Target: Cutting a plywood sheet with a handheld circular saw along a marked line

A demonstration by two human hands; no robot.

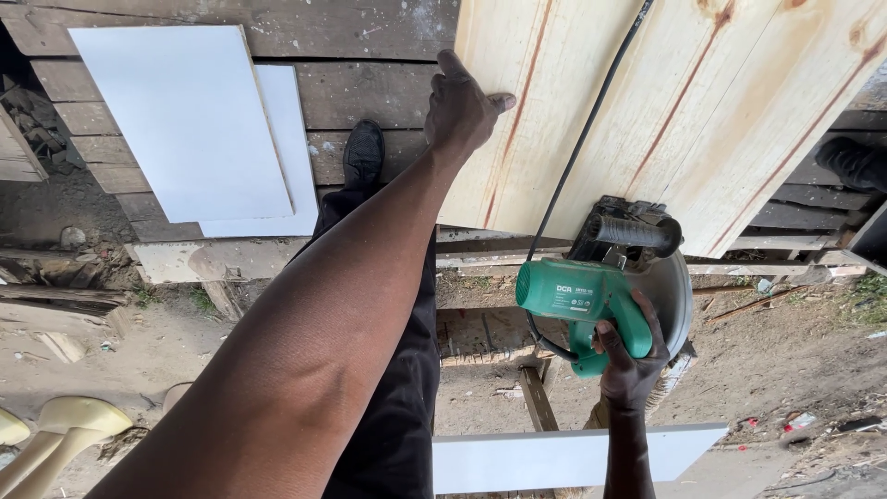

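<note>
We see the left hand [462,109] pressed flat and open on the pale knotty wooden board [684,111], while the right hand [631,359] grips the green circular saw [591,296] at the board's near edge.

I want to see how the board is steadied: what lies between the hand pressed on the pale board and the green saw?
In the head view, bare pale board crossed by the saw's black cord separates the left hand from the green saw, held by the right hand.
</note>
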